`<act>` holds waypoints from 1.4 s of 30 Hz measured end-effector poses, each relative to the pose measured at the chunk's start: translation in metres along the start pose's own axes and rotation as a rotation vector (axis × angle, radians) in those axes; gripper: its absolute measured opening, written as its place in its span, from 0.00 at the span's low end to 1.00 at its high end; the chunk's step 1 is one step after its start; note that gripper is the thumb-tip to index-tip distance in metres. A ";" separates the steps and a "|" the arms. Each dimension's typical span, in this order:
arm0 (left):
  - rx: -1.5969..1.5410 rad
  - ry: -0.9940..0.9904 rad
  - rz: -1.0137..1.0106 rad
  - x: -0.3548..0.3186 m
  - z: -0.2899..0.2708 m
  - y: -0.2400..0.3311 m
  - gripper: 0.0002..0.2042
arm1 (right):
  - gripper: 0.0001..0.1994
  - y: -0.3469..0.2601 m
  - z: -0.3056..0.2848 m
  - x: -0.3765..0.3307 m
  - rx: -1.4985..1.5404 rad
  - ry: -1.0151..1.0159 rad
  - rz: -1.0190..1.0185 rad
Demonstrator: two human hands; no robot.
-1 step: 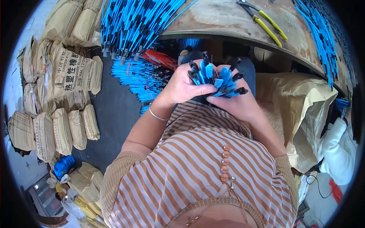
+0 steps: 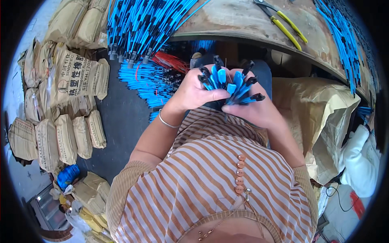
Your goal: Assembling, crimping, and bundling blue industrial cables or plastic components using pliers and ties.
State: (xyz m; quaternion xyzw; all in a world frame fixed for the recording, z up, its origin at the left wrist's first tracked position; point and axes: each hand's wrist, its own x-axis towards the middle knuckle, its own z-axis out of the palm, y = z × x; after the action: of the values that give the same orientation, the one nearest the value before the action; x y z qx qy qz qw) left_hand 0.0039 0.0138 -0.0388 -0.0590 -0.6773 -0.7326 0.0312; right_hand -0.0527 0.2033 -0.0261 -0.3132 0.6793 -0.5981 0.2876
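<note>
Over my lap, both hands are closed around a bundle of short blue cables with black connector ends. My left hand grips the left part, its thumb pressed across the front and its fingers hidden behind. My right hand holds the right part, with its thumb tip under the bundle, close to the left thumb. The black ends fan upward and to the right out of my grip. How far the cables run below my hands is hidden.
A wooden table ahead carries yellow-handled pliers and a large pile of blue cables. More blue cable bundles and red cables lie left of my hands. Brown paper sacks stand stacked far left; an open sack is at right.
The black ends on the right of the bundle have fanned out slightly more. My right hand has shifted a little; the left has barely moved.
</note>
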 end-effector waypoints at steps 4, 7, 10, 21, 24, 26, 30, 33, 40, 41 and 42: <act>-0.062 0.084 -0.088 -0.007 -0.004 -0.003 0.14 | 0.36 0.032 -0.022 0.010 0.581 -0.037 0.112; -0.051 0.112 -0.142 -0.005 -0.004 -0.002 0.13 | 0.38 0.052 -0.029 0.012 1.038 -0.029 0.148; -0.056 0.218 -0.233 -0.005 0.010 -0.002 0.14 | 0.39 0.053 -0.009 0.005 0.358 0.022 0.015; 0.291 -0.087 -0.081 -0.003 0.019 0.008 0.10 | 0.26 0.079 -0.018 -0.006 0.383 -0.044 -0.415; 0.324 -0.009 -0.128 -0.005 0.025 0.005 0.11 | 0.23 0.041 0.003 -0.010 0.349 0.107 -0.271; 0.363 0.071 -0.169 -0.005 0.030 0.005 0.12 | 0.20 0.017 0.013 -0.013 0.310 0.252 -0.133; 0.315 -0.043 -0.235 -0.004 0.025 0.009 0.13 | 0.18 0.013 0.015 -0.016 0.217 0.322 -0.053; 0.250 -0.116 -0.199 -0.005 0.017 0.009 0.15 | 0.17 0.016 0.015 -0.014 0.224 0.363 -0.048; -0.408 -0.230 -0.251 -0.003 -0.016 -0.007 0.16 | 0.17 0.030 0.001 -0.002 0.392 0.196 -0.211; -0.471 -0.238 -0.399 0.002 -0.023 -0.011 0.13 | 0.17 0.032 -0.002 -0.001 0.412 0.124 -0.242; -0.473 -0.236 -0.402 0.007 -0.025 -0.013 0.13 | 0.17 0.032 -0.002 0.000 0.414 0.123 -0.239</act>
State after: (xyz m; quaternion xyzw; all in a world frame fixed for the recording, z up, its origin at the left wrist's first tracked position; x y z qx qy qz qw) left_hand -0.0059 -0.0103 -0.0523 -0.0142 -0.4857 -0.8491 -0.2071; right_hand -0.0565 0.2075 -0.0577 -0.2886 0.5168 -0.7723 0.2308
